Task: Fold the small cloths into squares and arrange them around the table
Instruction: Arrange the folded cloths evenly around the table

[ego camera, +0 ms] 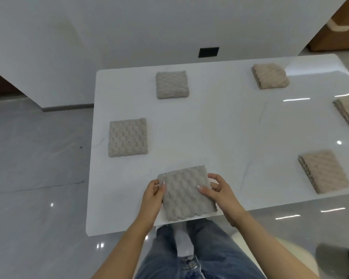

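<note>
6 cloths show on the table, and we count 5 of them already folded into squares and set out near its edges. 2 grey squares sit on our left: 1 at the far side, 1 by the left edge. 3 beige squares sit on our right: 1 at the far side, 1 cut off by the frame's right border, 1 toward the near side.

We hold the 6th, a grey cloth, already folded square, at the near edge, where it slightly overhangs. Our left hand pinches its left side with the thumb on top. Our right hand grips its right side, thumb on top and fingers curled at the edge.

We judge the folding finished as far as we can see. What seems left is squaring this last cloth in its spot and letting go. Whether more cloths wait out of view, we cannot tell.
</note>
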`<state>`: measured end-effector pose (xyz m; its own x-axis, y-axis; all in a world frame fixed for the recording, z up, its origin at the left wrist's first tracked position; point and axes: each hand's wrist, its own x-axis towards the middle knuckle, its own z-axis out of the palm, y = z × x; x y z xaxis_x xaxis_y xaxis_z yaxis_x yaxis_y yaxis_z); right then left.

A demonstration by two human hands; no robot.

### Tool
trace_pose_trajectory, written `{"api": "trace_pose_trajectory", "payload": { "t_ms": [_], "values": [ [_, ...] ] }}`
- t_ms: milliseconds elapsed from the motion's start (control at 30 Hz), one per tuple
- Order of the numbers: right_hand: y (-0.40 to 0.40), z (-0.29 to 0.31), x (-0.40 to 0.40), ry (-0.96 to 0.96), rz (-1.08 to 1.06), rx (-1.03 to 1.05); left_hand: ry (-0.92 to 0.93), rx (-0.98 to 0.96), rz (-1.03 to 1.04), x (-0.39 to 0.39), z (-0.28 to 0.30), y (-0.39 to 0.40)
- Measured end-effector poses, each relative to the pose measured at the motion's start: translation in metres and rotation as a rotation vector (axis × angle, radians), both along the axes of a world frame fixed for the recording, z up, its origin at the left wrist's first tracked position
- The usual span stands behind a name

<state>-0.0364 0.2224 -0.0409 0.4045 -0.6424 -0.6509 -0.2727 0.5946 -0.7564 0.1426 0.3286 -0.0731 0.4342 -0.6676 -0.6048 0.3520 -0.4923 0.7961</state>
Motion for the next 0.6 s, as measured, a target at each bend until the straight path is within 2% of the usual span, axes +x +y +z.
{"api": "trace_pose_trajectory", "payload": {
  "t_ms": [233,400,500,600],
  "values": [
    [-0.017,-0.056,-0.002,0.134,-0.008,0.042,-0.005,0.148,0.044,-0.007,-0.033,-0.023],
    [-0.026,-0.081,-0.003,0.213,0.003,0.007,-0.107,0.255,0.089,-0.013,-0.048,-0.035],
    [-0.028,-0.084,-0.004,0.199,0.004,0.024,-0.021,0.228,0.156,-0.007,-0.046,-0.036],
    [-0.03,-0.086,-0.002,0.167,-0.014,0.026,-0.015,0.201,0.163,0.001,-0.042,-0.03]
  ]
}}
